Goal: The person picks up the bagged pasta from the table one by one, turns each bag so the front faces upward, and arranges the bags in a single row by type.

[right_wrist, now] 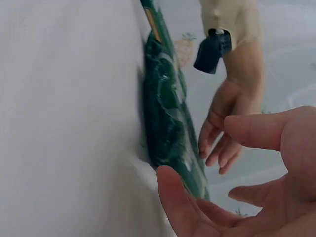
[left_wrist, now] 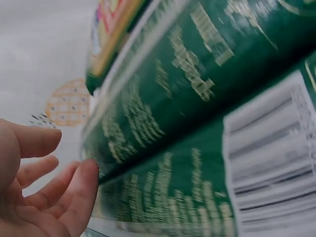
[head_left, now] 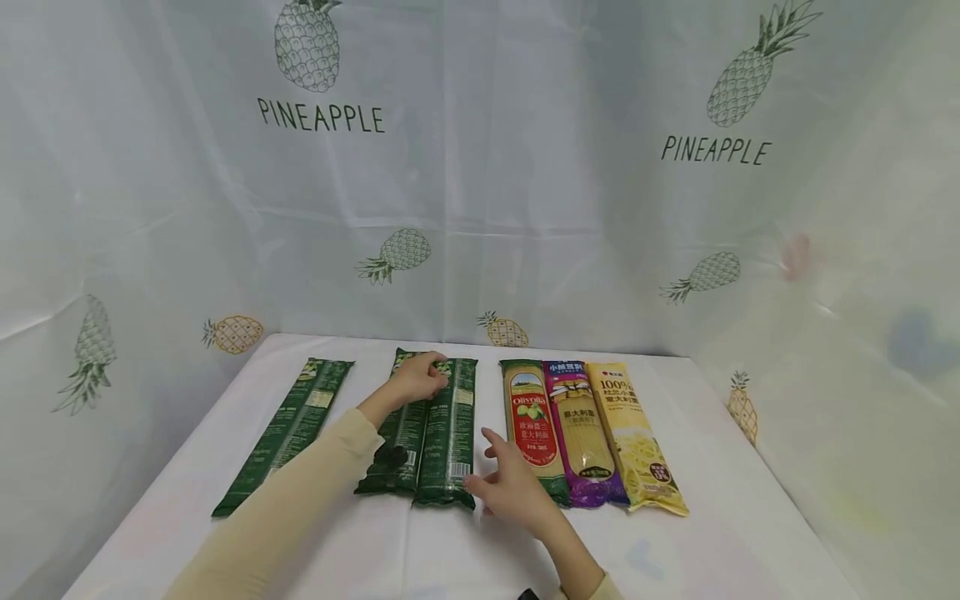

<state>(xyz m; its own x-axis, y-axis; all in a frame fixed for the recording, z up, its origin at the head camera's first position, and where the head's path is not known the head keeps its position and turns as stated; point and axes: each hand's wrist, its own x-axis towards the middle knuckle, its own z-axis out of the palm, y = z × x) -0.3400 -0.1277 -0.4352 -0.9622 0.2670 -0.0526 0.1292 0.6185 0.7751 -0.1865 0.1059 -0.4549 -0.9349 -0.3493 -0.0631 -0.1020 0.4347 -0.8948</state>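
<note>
Two green spaghetti packets lie side by side mid-table, printed backs up: a left packet [head_left: 405, 442] and a right packet [head_left: 448, 433]. My left hand [head_left: 417, 379] reaches over their far ends, fingers loosely bent, with fingertips by the right packet's top. In the left wrist view, that hand [left_wrist: 54, 192] has its thumb apart from its fingers and holds nothing. My right hand [head_left: 516, 492] is beside the right packet's near corner, thumb and fingers spread. The right wrist view shows this hand [right_wrist: 256, 182] with nothing in its grasp, close to a green packet end [right_wrist: 165, 108].
Another green packet [head_left: 288, 437] lies slanted at the left. On the right, a green-and-red Olivoila pasta packet [head_left: 534, 425], a purple packet [head_left: 585, 433] and a yellow packet [head_left: 636, 437] lie in a row. A pineapple-print curtain [head_left: 480, 167] hangs behind the white table [head_left: 720, 533].
</note>
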